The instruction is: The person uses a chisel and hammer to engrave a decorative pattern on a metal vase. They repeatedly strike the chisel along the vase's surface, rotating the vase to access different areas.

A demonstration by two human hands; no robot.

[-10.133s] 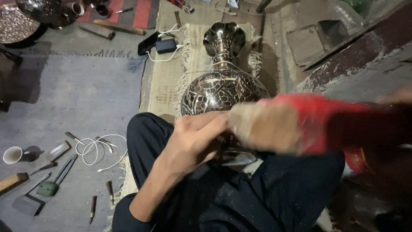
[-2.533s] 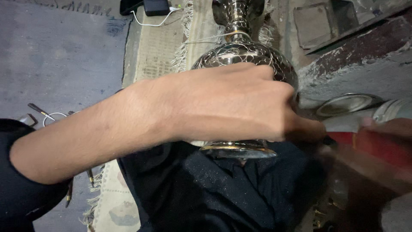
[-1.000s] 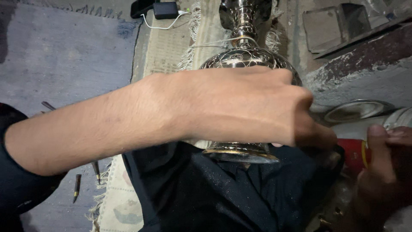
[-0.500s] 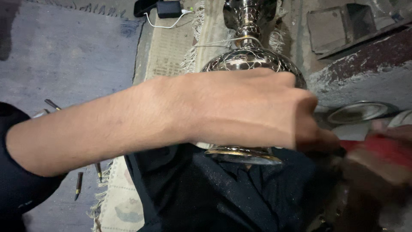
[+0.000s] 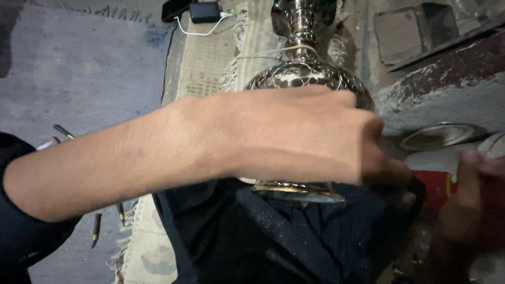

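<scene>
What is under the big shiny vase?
The silver vase stands with its gold-rimmed foot on the person's dark-trousered lap. The left hand covers its belly, hiding most of the lower part.

One vase (image 5: 310, 79) stands far centre, one charger (image 5: 206, 10) far left, one metal dish (image 5: 439, 135) right, three chisels (image 5: 96, 230) near left, and two hands (image 5: 300, 134).

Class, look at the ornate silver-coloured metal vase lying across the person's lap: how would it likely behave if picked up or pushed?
The vase looks like rigid metal, so probably stiff and fairly heavy for its size. Its round belly suggests it could roll sideways off the lap if the left hand let go. The polished, shiny surface may be slippery, though the engraved pattern could give some grip.
</scene>
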